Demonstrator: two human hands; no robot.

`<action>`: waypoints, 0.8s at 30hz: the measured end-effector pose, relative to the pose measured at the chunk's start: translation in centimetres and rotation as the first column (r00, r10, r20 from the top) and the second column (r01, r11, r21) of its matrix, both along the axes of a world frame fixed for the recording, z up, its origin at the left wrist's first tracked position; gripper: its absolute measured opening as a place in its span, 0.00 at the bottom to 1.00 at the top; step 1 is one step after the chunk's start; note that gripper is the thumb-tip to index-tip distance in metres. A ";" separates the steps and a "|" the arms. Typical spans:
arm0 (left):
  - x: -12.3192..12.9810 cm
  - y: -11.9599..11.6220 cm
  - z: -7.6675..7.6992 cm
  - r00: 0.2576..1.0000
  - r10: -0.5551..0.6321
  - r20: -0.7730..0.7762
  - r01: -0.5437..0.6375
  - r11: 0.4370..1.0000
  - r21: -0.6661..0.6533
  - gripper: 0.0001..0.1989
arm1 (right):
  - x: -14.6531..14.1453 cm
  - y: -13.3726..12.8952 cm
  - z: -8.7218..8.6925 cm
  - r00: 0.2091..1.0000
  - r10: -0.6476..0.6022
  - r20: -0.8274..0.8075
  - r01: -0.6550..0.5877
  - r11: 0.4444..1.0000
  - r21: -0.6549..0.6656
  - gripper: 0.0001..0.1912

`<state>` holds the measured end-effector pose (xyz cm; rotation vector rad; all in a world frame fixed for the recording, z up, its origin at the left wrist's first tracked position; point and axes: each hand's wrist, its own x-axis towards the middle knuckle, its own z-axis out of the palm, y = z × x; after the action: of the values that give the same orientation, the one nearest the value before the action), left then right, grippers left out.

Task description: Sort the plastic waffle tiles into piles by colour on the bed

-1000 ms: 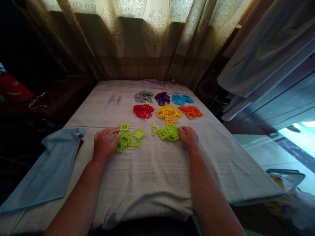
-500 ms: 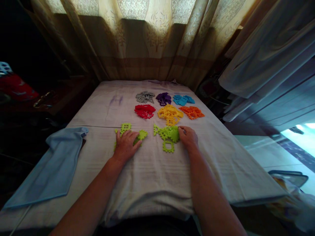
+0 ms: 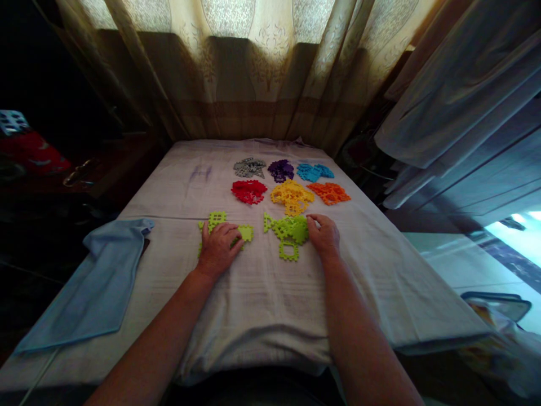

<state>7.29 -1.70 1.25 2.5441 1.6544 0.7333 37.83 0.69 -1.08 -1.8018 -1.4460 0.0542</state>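
Light green plastic building pieces with notched edges lie in two groups. My left hand (image 3: 220, 245) lies over the left group, palm down with its fingers apart and bent. A framed window piece (image 3: 217, 217) and a square piece (image 3: 245, 233) show around it; others are partly covered. My right hand (image 3: 324, 234) is closed at the right edge of the other green pile (image 3: 291, 226), its fingers on a piece there. An open square frame piece (image 3: 289, 251) sits on the near side of that pile.
Beyond the green pieces are piles in red (image 3: 249, 192), yellow (image 3: 292, 195), orange (image 3: 329, 193), grey (image 3: 249, 167), purple (image 3: 281, 170) and blue (image 3: 315, 171). A light blue cloth (image 3: 97, 276) lies at the left of the covered table (image 3: 270, 307). Curtains (image 3: 262, 84) hang behind.
The square green piece beside my left fingers looked tilted before and now lies flatter. Both hands remain in nearly the same places.
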 end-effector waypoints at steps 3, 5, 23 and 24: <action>0.0 0.0 0.0 1.000 -0.029 0.003 0.029 1.000 0.010 0.04 | 0.0 0.0 0.2 1.000 -0.012 -0.005 0.013 1.000 0.029 0.17; 0.1 -0.1 0.0 0.999 -0.046 0.017 0.046 0.999 0.016 0.04 | 0.0 0.0 0.2 1.000 -0.027 -0.013 0.028 0.999 0.043 0.17; 4.4 3.3 1.5 0.992 -0.013 0.128 0.030 0.992 -0.126 0.12 | 0.0 0.1 0.6 0.998 -0.044 -0.052 0.047 0.998 0.041 0.17; 3.4 3.6 1.5 0.993 0.018 0.120 -0.003 0.992 -0.123 0.13 | 0.0 0.1 0.6 0.997 -0.045 -0.056 0.048 0.998 0.044 0.17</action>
<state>10.70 1.86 2.75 2.3610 1.6225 0.7457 37.81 0.79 -0.45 -1.7825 -1.3560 0.0462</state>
